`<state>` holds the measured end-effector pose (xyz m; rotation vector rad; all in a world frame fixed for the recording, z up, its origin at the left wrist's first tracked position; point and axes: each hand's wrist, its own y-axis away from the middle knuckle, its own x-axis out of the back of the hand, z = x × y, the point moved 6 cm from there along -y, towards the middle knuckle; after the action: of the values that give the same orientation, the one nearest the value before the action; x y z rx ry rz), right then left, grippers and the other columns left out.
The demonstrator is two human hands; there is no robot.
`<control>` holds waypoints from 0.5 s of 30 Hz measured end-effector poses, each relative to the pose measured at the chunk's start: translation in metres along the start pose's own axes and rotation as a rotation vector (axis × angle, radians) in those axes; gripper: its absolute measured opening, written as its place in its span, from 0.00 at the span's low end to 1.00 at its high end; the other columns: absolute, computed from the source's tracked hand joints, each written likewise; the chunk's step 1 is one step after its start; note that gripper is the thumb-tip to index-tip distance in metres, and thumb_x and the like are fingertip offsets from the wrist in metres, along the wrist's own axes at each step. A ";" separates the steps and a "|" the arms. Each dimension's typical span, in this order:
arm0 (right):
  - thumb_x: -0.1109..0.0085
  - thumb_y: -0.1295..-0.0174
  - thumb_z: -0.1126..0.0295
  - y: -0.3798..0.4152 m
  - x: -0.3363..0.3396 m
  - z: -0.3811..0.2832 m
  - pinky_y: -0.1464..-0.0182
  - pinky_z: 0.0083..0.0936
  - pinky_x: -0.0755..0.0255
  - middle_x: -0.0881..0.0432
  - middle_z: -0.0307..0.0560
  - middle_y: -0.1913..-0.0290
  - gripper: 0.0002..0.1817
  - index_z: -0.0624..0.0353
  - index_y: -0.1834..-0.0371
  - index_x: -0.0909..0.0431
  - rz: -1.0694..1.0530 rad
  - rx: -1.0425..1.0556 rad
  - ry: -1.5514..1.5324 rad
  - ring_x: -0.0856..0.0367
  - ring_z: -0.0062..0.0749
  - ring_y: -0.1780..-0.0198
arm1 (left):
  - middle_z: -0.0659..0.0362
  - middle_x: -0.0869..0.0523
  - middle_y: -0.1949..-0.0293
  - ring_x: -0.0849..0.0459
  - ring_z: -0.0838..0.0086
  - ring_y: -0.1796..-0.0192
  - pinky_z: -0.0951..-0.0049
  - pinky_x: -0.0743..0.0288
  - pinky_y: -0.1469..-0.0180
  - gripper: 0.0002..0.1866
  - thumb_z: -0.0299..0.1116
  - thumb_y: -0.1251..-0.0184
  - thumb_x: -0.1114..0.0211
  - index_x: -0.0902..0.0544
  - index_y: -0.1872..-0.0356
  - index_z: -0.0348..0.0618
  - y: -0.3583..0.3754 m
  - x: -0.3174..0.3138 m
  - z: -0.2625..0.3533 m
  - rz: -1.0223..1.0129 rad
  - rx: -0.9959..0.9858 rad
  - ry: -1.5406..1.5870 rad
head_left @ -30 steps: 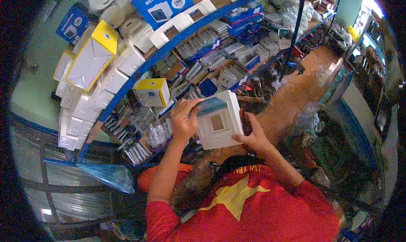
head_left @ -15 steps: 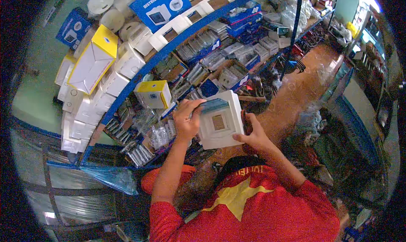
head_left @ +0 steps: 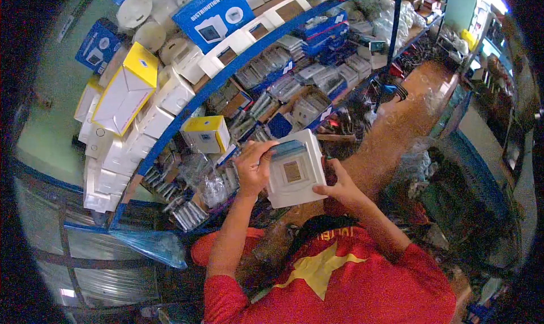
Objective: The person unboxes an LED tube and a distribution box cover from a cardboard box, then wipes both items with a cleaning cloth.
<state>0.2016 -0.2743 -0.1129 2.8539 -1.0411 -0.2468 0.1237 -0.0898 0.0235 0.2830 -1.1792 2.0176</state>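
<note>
A white plastic distribution box [head_left: 300, 192] with a tinted see-through flap [head_left: 287, 149] is held up between both hands. The flap stands raised, and a rectangular opening [head_left: 292, 171] shows in the middle of the box's front. On the box's left side, my left hand [head_left: 253, 164] grips at the flap and upper left edge. My right hand [head_left: 340, 183] holds the right side, its thumb on the front face near the lower right corner. The fingers behind the box are hidden.
A blue-edged shelf [head_left: 199, 94] carries white boxes [head_left: 173, 92], a yellow-and-white carton [head_left: 126, 89] and a blue distribution-box carton [head_left: 214, 15]. Below it lie a smaller yellow-topped carton [head_left: 205, 133] and many plastic-wrapped parts [head_left: 263, 63]. Brown floor [head_left: 391, 126] runs along the right.
The box sits slightly lower in view, both hands still on it. The shelves have shifted slightly down as the view tilts; the grip looks the same.
</note>
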 end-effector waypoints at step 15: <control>0.24 0.59 0.62 -0.007 0.003 0.010 0.32 0.31 0.47 0.31 0.53 0.39 0.50 0.64 0.33 0.43 0.023 -0.012 -0.009 0.36 0.38 0.36 | 0.56 0.14 0.65 0.17 0.65 0.63 0.71 0.26 0.58 0.11 0.20 0.47 0.35 0.17 0.61 0.40 -0.012 0.001 0.003 -0.040 0.048 -0.017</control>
<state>0.2068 -0.2712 -0.1245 2.8313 -1.0694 -0.2638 0.1305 -0.0879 0.0333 0.3456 -1.1276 2.0146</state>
